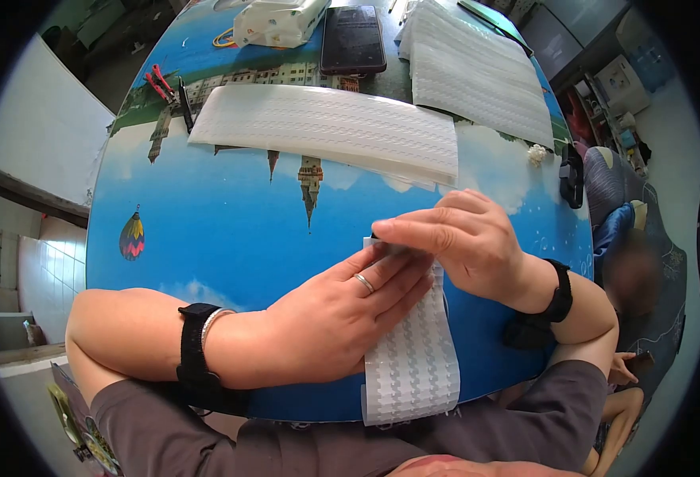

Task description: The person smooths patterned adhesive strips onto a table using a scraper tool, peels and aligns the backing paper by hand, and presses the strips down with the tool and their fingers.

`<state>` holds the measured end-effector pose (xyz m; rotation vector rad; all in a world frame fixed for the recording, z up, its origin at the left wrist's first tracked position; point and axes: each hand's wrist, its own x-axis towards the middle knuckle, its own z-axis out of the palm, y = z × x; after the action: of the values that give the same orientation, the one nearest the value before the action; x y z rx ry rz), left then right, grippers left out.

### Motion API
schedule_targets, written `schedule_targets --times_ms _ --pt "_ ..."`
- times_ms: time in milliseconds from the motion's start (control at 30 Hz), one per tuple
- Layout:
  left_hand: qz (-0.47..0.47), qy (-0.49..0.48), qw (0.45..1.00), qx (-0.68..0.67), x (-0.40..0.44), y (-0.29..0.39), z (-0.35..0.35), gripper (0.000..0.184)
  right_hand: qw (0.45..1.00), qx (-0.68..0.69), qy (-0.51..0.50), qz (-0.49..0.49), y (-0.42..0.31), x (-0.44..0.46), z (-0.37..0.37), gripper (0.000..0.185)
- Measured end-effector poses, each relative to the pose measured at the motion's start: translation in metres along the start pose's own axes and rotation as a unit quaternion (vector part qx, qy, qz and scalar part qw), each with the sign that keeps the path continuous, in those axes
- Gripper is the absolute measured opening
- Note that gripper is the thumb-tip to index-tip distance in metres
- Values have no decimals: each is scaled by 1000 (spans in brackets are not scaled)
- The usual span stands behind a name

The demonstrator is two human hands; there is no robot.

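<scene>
A whitish, semi-clear strip (412, 374) with rows of small repeated shapes lies lengthwise in front of me, its near end reaching the table's front edge. My left hand (318, 322) rests flat across its upper part, fingers stretched out and a ring on one. Above those fingertips, my right hand (469, 242) is closed, thumb and fingers brought together at the strip's far end. A small dark bit shows by the right fingertips, but what it is stays hidden. Both wrists wear black straps.
Across the blue picture-printed table (230, 207) lies a long white strip (326, 119). Behind it are a stack of patterned sheets (477, 79), a phone (354, 40), a wipes pack (278, 22), red-handled pliers (159, 83) and a black pen (184, 105). Another person sits at right.
</scene>
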<state>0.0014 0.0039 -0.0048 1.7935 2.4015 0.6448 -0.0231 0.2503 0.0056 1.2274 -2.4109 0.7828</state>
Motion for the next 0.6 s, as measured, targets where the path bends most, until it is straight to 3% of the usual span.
schedule_targets --times_ms 67,133,200,300,467,533,600 --pt "2 2 1000 -6 1 0 0 79 997 46 14 68 5 -7 4 53" --pt "3 -1 1000 -21 1 0 -1 79 992 59 87 74 4 0 6 53" --pt "3 3 1000 -27 0 0 0 80 995 41 84 46 2 2 5 53" --pt "3 14 1000 -20 0 -2 3 81 999 -32 -7 -21 -4 1 -1 54" --pt "-1 9 999 -35 2 0 1 79 993 58 83 63 1 -1 8 57" --pt "3 11 1000 -19 1 -1 1 80 994 51 81 54 1 -1 9 58" --pt "5 13 1000 -14 0 -2 2 80 1000 -10 15 8 -1 -3 3 58"
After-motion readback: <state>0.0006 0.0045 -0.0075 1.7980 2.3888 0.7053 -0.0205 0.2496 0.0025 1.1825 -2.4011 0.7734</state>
